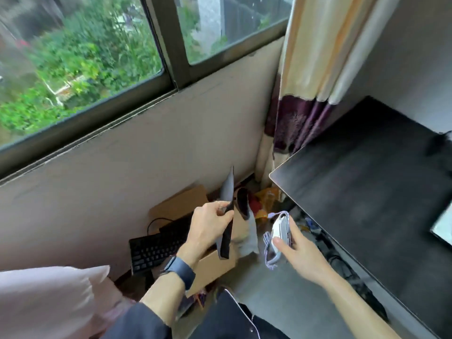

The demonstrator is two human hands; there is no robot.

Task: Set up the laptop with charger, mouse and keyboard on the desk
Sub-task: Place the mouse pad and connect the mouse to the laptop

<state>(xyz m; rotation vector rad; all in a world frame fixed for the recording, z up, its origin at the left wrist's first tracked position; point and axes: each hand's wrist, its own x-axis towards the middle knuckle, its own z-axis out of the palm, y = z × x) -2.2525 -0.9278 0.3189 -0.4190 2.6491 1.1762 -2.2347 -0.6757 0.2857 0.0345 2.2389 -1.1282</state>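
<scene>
A person's right hand (293, 248) grips the white charger (281, 231), long axis pointing away, just left of the table (354, 192) edge; it is the hand nearer the table. The left hand (208, 223) pinches a dark flat pad (226, 192) above the box (212, 263) holding the keyboard (156, 248).

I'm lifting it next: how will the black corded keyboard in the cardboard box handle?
The black keyboard looks like a rigid slab, so it should lift without flexing. Its black cord loops behind it and may drag or snag on the cardboard box.
</scene>
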